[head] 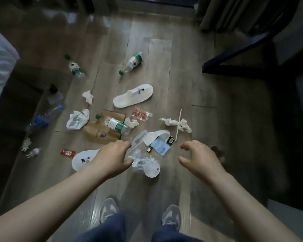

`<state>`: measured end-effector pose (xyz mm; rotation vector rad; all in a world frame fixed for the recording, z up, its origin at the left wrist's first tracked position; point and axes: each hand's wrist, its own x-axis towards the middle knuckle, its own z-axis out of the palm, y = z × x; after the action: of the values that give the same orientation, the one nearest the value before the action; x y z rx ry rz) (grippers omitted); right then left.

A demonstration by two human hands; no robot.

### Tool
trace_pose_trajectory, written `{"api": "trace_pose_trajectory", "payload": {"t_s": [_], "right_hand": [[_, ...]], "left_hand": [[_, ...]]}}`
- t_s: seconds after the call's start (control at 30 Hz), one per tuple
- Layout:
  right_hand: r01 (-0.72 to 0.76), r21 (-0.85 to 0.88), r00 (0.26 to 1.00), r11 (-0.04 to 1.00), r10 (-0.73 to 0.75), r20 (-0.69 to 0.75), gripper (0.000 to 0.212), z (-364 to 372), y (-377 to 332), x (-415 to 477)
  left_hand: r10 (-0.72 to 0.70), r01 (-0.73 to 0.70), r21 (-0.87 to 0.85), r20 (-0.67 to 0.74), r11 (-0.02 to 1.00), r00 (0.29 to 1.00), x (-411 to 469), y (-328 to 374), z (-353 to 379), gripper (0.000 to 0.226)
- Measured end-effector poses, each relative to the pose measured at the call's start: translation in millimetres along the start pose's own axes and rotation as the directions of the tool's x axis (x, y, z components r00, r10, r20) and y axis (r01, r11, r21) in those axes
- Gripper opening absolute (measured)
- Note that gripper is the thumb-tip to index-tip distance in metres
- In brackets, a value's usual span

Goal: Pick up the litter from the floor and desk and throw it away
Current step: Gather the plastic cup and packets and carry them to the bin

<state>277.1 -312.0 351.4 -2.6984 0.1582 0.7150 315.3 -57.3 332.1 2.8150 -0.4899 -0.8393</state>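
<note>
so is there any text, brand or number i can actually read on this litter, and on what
Nothing reads as words.
Bottle on the paper bag: green and white label, print blurred.
Near slipper: black logo with letters, too blurred.
Paper bag: purple mark, unreadable.
Red sachet: print too small.
Blue card: print too small.

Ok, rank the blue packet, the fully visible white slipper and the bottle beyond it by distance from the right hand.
1. Blue packet, just left of the right hand.
2. White slipper, ahead, mid-floor.
3. Green-capped bottle, beyond the slipper.
</note>
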Motion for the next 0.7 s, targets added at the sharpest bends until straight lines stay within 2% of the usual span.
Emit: {"api": "trace_pose_trajectory", "payload": {"t_s": [0.23, 0.4, 0.53, 0.7], "right_hand": [[0.089, -0.112, 0.996, 0.99, -0.089, 0.002, 0.03, 146.2, 49.4, 123.9], [0.158, -0.131, 0.987, 0.979, -0.161, -0.012, 0.031, 214.5, 70.6, 198.9], [0.21, -0.142, 0.977, 0.967, -0.214, -0.008, 0.037, 241.5, 79.9, 208.2], [0.157, -0.107, 0.987, 0.982, -0.159, -0.013, 0.035, 242.1, 90.1, 175.2]], "left_hand": [[0.108, -0.109, 0.064, 0.02, 0.992, 0.994, 113.9, -53.3, 153.5, 0.048], [0.222, -0.218, 0.108, -0.03, 0.97, 0.975, 177.7, -73.5, 220.9, 0.059], [0.25, -0.251, 0.101, 0.028, 0.963, 0.968, 182.2, -76.1, 253.3, 0.065], [0.189, -0.193, 0.074, 0.06, 0.978, 0.98, 169.3, -58.7, 264.3, 0.077]]}}
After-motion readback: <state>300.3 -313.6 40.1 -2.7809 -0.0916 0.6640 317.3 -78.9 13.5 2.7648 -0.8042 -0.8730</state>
